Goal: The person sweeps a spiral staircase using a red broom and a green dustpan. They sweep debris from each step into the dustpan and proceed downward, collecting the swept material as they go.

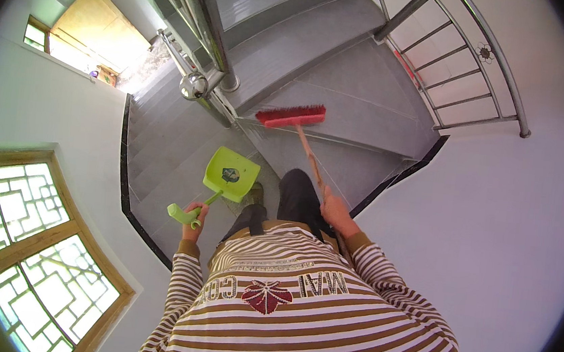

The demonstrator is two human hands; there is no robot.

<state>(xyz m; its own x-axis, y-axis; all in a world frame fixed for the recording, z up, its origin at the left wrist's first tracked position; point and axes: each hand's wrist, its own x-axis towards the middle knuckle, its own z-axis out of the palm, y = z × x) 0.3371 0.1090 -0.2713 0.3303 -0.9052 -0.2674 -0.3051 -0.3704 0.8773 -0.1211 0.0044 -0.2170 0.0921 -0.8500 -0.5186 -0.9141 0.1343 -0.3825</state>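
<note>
My left hand (194, 220) is closed around the green handle of a dustpan (244, 169). Its wide green pan hangs in front of my legs, with a dark patch or label in its middle. In my right hand (337, 212) I grip the wooden stick of a broom (292, 116). The broom's red head, with dark red bristles, lies on the grey stair tread (343, 100) ahead of me, close to the edge of the step. Broom and dustpan are apart from each other.
Grey tiled stairs rise ahead and run down at the left (164, 131). A metal railing with a round-topped post (194, 86) stands left of the broom; another railing (454, 77) is at the right. White walls flank me, with a wood-framed lattice window (41, 207) at the left.
</note>
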